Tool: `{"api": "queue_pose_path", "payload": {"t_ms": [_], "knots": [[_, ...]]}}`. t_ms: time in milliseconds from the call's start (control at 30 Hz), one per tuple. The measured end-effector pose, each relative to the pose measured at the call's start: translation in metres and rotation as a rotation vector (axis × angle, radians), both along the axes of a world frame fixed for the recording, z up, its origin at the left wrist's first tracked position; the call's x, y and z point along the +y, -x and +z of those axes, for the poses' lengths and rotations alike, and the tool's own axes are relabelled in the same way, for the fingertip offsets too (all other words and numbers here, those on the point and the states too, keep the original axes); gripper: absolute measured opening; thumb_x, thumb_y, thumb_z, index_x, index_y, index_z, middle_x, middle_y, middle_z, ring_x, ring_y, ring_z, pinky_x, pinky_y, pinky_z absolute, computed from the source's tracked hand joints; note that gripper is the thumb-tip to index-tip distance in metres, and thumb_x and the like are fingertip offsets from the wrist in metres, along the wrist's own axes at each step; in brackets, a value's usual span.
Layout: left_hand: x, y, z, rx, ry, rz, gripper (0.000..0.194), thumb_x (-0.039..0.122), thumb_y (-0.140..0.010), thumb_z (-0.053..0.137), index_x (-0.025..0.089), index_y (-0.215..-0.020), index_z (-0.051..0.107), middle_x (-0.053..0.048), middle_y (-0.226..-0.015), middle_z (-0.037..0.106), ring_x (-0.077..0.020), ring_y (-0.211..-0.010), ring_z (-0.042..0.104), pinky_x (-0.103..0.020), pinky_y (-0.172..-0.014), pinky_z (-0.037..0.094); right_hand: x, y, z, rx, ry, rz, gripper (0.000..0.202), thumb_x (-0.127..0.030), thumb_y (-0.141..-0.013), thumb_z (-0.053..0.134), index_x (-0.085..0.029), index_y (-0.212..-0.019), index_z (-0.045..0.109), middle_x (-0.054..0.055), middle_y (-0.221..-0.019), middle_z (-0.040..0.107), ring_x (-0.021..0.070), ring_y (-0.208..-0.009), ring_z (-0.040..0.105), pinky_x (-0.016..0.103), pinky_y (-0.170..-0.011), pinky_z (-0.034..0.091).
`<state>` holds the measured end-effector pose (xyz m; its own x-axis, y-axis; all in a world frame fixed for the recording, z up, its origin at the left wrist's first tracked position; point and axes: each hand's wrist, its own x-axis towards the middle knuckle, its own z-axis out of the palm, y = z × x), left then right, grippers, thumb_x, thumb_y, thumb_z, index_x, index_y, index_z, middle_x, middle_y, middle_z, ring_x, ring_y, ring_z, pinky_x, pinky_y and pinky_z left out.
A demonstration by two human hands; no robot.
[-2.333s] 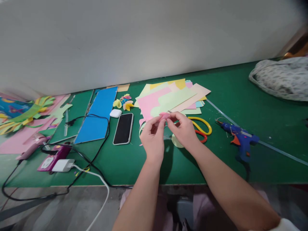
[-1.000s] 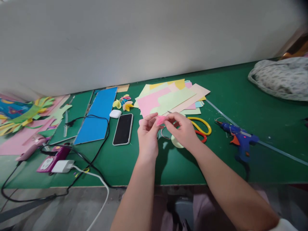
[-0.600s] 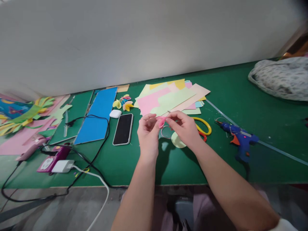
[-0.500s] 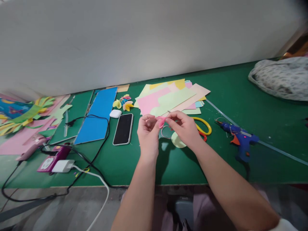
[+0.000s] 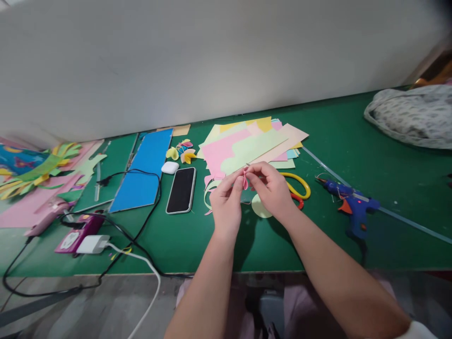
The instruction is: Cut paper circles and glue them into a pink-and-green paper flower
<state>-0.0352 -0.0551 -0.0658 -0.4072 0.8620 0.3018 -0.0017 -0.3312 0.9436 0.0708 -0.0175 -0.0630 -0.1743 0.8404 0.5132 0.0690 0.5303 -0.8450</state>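
Note:
A small folded piece of pink paper [image 5: 245,181] is pinched between the fingertips of my left hand [image 5: 228,200] and my right hand [image 5: 270,188], held above the table. Under my right hand lies a pale green paper circle [image 5: 261,207]. Scissors with a yellow handle loop [image 5: 302,183] and a red one rest partly hidden behind that hand. Pink and pale green paper scraps [image 5: 209,190] lie just left of my left hand. Beyond both hands spreads a pile of coloured paper sheets [image 5: 254,143].
A blue glue gun [image 5: 353,202] with a long glue stick lies right. To the left are a phone [image 5: 181,189], a white earbud case [image 5: 170,167], folded paper petals [image 5: 188,156], a blue board [image 5: 141,172], and a purple power strip [image 5: 79,233] with trailing cables. A patterned bag [image 5: 413,115] sits far right.
My left hand has moved right, closer to my right hand, uncovering the paper scraps beside it. The pink paper has shifted slightly right and now points downward between the fingertips.

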Motion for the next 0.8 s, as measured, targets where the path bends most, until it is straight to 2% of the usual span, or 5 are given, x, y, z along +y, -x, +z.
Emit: {"api": "queue_pose_path", "payload": {"t_ms": [200,467,633,800], "knots": [[-0.0017,-0.0029,0.0,-0.006,0.021,-0.058,0.02,0.03,-0.083,0.066,0.028,-0.101,0.073,-0.001,-0.109,0.072,-0.0171,-0.103,0.066,-0.03,-0.088,0.054,-0.0009,0.0005,0.0007,0.012,0.0,-0.058,0.007,-0.024,-0.089,0.054,-0.021,-0.086,0.059,0.002,-0.086,0.064,0.0134,-0.075,0.06,0.028,-0.065,0.05],[-0.0018,-0.0023,0.0041,-0.148,0.036,-0.008,0.026,0.037,-0.083,0.064,0.024,-0.105,0.071,-0.005,-0.11,0.071,-0.019,-0.099,0.067,-0.026,-0.072,0.057,0.0002,-0.0007,0.004,0.189,0.23,0.027,0.006,-0.027,-0.087,0.057,-0.022,-0.084,0.058,-0.002,-0.075,0.062,0.0099,-0.06,0.057,0.024,-0.055,0.049],[-0.0041,-0.0046,0.0067,-0.16,0.004,-0.014,0.027,0.036,-0.083,0.065,0.024,-0.107,0.07,-0.005,-0.111,0.071,-0.0192,-0.1,0.068,-0.028,-0.08,0.057,-0.0016,0.0002,0.0041,0.112,0.149,-0.026,0.005,-0.025,-0.088,0.056,-0.022,-0.085,0.058,-0.001,-0.078,0.064,0.0112,-0.068,0.06,0.025,-0.058,0.048],[-0.0085,-0.0054,0.008,-0.086,-0.053,-0.046,0.027,0.031,-0.085,0.063,0.027,-0.111,0.068,-0.003,-0.113,0.07,-0.0184,-0.105,0.066,-0.029,-0.089,0.055,-0.004,0.001,0.0036,0.046,0.049,-0.127,0.005,-0.026,-0.088,0.056,-0.022,-0.085,0.059,-0.001,-0.081,0.066,0.0123,-0.073,0.062,0.024,-0.058,0.048]]}}
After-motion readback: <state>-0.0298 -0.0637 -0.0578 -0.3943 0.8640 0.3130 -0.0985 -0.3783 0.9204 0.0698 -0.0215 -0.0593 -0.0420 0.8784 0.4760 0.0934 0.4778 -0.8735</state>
